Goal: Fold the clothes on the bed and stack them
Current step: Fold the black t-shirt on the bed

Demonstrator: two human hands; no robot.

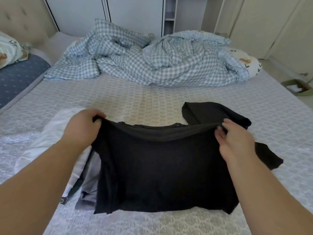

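Note:
A black T-shirt (162, 170) lies in front of me on the bed (138, 99). My left hand (81, 128) grips its upper left edge and my right hand (235, 138) pinches its upper right edge, so the top edge is lifted and stretched between them. One black sleeve (208, 112) lies beyond my right hand, and another black sleeve (269, 156) sticks out to the right. A white garment (55, 133) lies at the left, partly under my left arm. Grey fabric (89, 189) shows beneath the shirt's left side.
A crumpled blue checked duvet (152, 61) fills the far half of the bed. A floral pillow (249, 61) lies at the far right, another pillow (8, 51) at the far left. A green box (298, 87) sits on the floor to the right.

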